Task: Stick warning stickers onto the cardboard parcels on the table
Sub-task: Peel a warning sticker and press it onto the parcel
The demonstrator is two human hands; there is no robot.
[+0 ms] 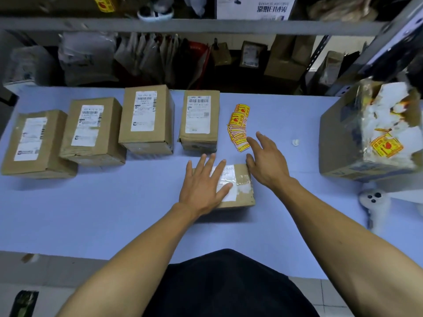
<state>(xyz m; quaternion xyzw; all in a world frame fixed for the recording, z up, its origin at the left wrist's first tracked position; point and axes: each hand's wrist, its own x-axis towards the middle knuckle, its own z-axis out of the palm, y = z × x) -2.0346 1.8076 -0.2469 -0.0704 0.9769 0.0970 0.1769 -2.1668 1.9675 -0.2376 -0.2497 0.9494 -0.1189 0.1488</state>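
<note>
Blue table (114,213): left hand (202,186) flat on parcel (242,179), right hand (266,161) spread beside stickers (238,126).

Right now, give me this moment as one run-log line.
left hand: flat on near parcel | right hand: open, reaching toward stickers | back-row parcels: no warning sticker visible

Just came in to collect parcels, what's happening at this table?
A person is labelling parcels. Their left hand lies flat on a small cardboard parcel in front of them, while the open right hand reaches toward a fanned pile of yellow warning stickers. Four more parcels stand in a row behind, none showing a yellow sticker on top.
</note>
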